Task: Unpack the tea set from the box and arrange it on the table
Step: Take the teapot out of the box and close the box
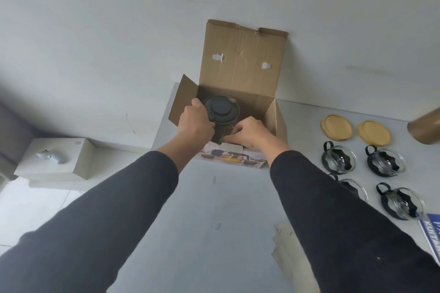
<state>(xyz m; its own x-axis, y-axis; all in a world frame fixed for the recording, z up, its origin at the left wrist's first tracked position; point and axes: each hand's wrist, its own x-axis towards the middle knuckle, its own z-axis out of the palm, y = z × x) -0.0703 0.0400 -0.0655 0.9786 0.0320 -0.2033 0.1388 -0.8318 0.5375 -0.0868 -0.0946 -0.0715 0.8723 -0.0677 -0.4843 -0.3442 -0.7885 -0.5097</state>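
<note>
Glass teapot (pixel 222 114) with black lid seated inside the opened cardboard box (pixel 240 71) on the bench (pixel 226 209), left grip (pixel 195 123) clasped on its rim, right grip (pixel 252 134) pinched at the box's front edge, four glass cups (pixel 385 162) and two wooden coasters (pixel 336 126) laid out to the right.

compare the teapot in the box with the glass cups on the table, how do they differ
The teapot sits inside the open cardboard box, gripped by the left hand with the right hand at its side; the glass cups lie unpacked on the table, untouched. The teapot wears a black lid; the cups are open. The teapot looks larger. Both are glass with black fittings.
</note>
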